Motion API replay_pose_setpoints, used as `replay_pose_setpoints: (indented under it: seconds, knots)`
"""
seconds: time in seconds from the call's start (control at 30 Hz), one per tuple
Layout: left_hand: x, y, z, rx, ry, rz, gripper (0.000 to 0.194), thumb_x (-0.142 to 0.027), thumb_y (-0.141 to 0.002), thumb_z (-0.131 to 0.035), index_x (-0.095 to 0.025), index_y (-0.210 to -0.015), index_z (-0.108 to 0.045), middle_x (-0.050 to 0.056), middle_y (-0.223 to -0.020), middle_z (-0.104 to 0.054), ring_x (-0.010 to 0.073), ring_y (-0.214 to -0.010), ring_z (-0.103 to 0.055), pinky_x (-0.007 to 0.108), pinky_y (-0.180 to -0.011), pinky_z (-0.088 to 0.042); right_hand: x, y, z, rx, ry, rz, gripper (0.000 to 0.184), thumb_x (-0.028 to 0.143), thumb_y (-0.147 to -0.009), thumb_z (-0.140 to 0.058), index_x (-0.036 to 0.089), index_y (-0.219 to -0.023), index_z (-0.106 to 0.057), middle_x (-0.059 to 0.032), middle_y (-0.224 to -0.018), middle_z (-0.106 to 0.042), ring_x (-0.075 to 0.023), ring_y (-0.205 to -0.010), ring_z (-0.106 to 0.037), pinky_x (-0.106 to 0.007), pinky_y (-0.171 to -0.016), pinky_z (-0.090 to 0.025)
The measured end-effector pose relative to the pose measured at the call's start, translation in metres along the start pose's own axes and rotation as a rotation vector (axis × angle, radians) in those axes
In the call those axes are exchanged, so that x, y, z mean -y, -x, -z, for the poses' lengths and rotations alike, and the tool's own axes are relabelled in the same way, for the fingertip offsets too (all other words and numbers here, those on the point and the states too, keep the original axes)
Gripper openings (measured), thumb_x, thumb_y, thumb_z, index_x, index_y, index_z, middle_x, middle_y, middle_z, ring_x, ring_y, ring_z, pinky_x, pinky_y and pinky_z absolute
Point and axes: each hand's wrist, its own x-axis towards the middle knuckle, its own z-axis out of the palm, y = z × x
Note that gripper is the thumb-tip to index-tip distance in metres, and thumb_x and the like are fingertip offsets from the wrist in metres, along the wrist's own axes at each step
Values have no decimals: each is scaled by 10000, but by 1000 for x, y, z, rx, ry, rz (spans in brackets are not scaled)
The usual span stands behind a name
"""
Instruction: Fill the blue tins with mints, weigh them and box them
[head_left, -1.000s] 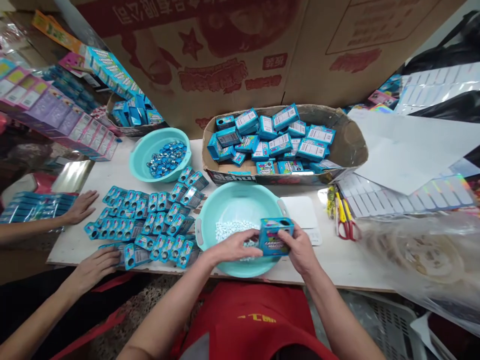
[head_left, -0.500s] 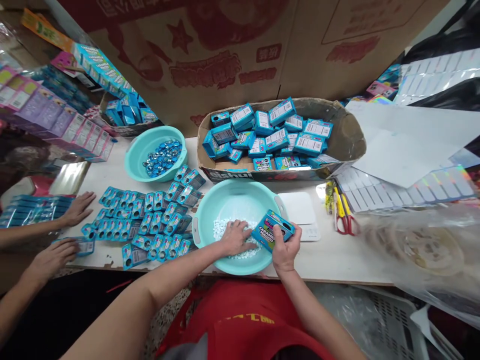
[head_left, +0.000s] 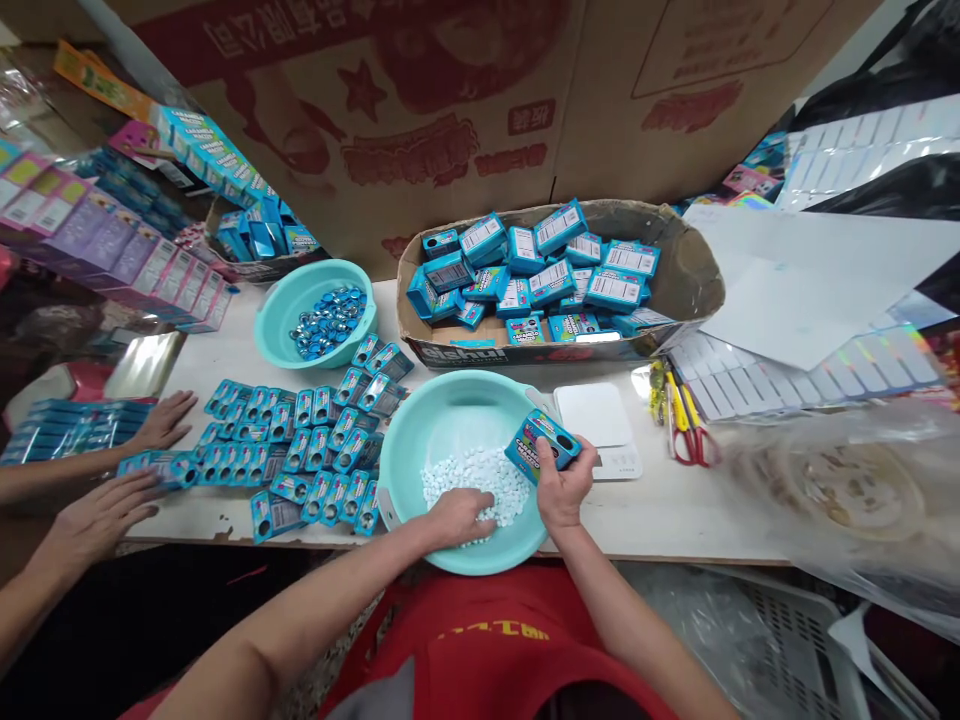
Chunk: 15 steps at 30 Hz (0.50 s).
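My right hand (head_left: 564, 486) grips a small blue candy box (head_left: 541, 446) tilted over the near rim of a teal basin (head_left: 420, 420). White candy pieces (head_left: 480, 480) lie in that basin's bottom. My left hand (head_left: 454, 517) reaches into them with fingers curled down among the pieces; what they pinch is hidden. Rows of small blue boxes (head_left: 300, 440) lie on the white table left of the basin.
A cardboard tray (head_left: 697, 285) of blue boxes stands behind the basin. A second teal basin (head_left: 279, 310) holds shiny round pieces. A white scale (head_left: 596, 418) and scissors (head_left: 686, 425) lie right. Another person's two hands (head_left: 112, 500) rest at the left by stacked boxes.
My left hand left the box and dropped into the white pieces, sliding nearer me. My right hand tilted the box over the basin. The other person's near hand moved left, holding boxes.
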Motion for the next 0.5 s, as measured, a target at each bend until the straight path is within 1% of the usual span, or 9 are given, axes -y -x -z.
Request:
replay_pose_setpoints:
  seconds: [0.1,0.17,0.23,0.3,0.33,0.4,0.43,0.5]
  knots:
    - [7,-5,2,-78,173,82,222,-340,-786,-499,-191,-872,-639,53,-817,-668,223,-820,-622,297,-730,-439,0,2,1,27,42,27,541,599,-662,-617,181,-974,-477,-44,-837,-582,-202,-752,-542,-317,-703,-423]
    - [12,-11,6,-156,389,121,186,-323,-755,-526,-184,-819,-632,23,-764,-652,186,-759,-602,272,-698,-435,-2,4,3,15,64,37,553,597,-659,-619,176,-987,-475,-63,-879,-589,-215,-790,-553,-325,-723,-426]
    - [13,-17,13,-207,710,178,173,-333,-733,-544,-180,-779,-608,-10,-664,-607,139,-613,-553,237,-580,-416,-5,9,7,-6,82,33,562,598,-661,-616,174,-1000,-471,-75,-901,-594,-223,-812,-560,-331,-734,-429]
    - [11,-24,21,-213,1083,250,181,-353,-706,-566,-179,-755,-576,-37,-559,-543,93,-443,-444,203,-429,-324,-8,15,11,-21,90,16,572,606,-662,-613,173,-1007,-468,-78,-902,-599,-227,-817,-567,-334,-733,-433]
    - [8,-28,24,-216,1276,271,185,-349,-683,-588,-178,-748,-562,-43,-530,-524,77,-395,-400,189,-383,-271,-10,18,13,-27,89,8,577,611,-663,-612,172,-1008,-468,-80,-902,-603,-228,-817,-571,-334,-730,-436]
    - [3,-37,30,-250,1605,263,213,-334,-634,-632,-173,-743,-546,-33,-526,-533,66,-370,-401,169,-345,-220,-13,25,17,-34,84,0,575,611,-669,-613,170,-1010,-472,-82,-903,-608,-227,-813,-578,-333,-720,-442]
    - [0,-41,33,-274,1716,244,234,-340,-620,-644,-170,-741,-540,-22,-538,-546,69,-379,-428,162,-339,-219,-13,27,18,-33,82,0,569,606,-675,-616,168,-1010,-476,-81,-901,-610,-225,-806,-581,-331,-714,-446]
    - [-5,-47,38,-314,1835,226,280,-399,-625,-637,-170,-734,-517,-15,-540,-546,73,-383,-454,153,-331,-222,-14,29,22,-23,82,12,549,586,-691,-624,167,-1018,-485,-75,-897,-615,-217,-790,-586,-328,-703,-456]
